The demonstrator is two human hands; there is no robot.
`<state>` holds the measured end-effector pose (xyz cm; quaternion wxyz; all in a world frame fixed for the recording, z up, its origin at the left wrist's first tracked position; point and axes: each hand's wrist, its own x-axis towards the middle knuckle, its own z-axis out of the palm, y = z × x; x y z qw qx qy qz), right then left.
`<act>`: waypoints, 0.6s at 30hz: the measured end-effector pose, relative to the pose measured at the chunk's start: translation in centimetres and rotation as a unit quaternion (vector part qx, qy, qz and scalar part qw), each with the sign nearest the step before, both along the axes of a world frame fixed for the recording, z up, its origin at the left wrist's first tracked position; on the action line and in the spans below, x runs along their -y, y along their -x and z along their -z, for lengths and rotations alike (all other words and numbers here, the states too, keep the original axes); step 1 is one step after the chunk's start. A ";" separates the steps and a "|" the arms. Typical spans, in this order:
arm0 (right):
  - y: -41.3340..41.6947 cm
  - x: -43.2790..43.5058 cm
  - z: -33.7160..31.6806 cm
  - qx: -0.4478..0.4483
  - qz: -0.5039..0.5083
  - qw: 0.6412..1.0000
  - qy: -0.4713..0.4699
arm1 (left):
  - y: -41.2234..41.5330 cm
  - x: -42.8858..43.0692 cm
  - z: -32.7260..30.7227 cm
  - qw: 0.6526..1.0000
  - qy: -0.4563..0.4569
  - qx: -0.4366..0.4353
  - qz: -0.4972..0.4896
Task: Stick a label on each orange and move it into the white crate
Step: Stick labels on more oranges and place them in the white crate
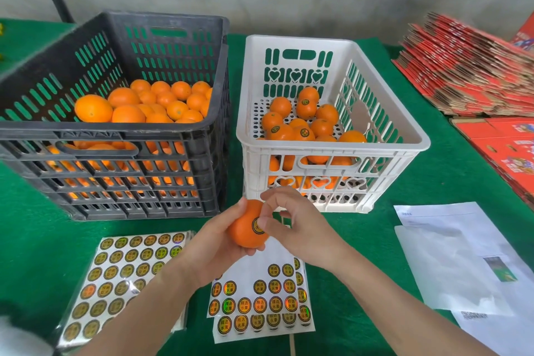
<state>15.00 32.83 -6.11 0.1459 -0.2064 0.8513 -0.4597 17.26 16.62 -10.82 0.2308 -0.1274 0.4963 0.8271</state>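
Note:
My left hand (213,243) grips an orange (245,230) from below, in front of the two crates. My right hand (294,224) presses its thumb on a round gold-and-black label (255,224) on that orange. The white crate (332,144) stands behind, holding several labelled oranges (306,108). The black crate (115,136) to the left is heaped with unlabelled oranges (127,101). A partly used label sheet (260,295) lies under my hands; a full wrapped sheet (121,277) lies to its left.
Green cloth (375,240) covers the table. White papers (462,263) lie at the right front. Flattened red cartons (468,66) are stacked at the far right, with more red boxes (508,147) below them. A grey wall runs behind.

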 end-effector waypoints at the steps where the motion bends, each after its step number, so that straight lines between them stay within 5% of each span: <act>1: -0.1 0.1 0.0 -0.027 -0.001 1.000 -0.011 | 0.0 0.0 -0.1 1.000 0.007 -0.004 0.001; 6: -0.8 0.5 0.2 -0.053 0.032 0.998 0.003 | 0.1 0.3 -0.6 0.998 0.059 -0.029 0.014; 11: 0.1 -0.7 -0.5 0.108 0.040 0.982 0.147 | -0.1 0.1 -1.5 0.999 0.049 -0.007 0.008; 15: -1.0 -0.3 -1.5 -0.057 -0.053 0.996 0.040 | 0.2 0.0 -4.4 0.988 0.129 -0.081 0.012; 18: -0.2 0.5 -3.3 -0.197 -0.016 0.978 0.073 | 1.3 0.3 -8.6 0.932 0.279 -0.231 0.026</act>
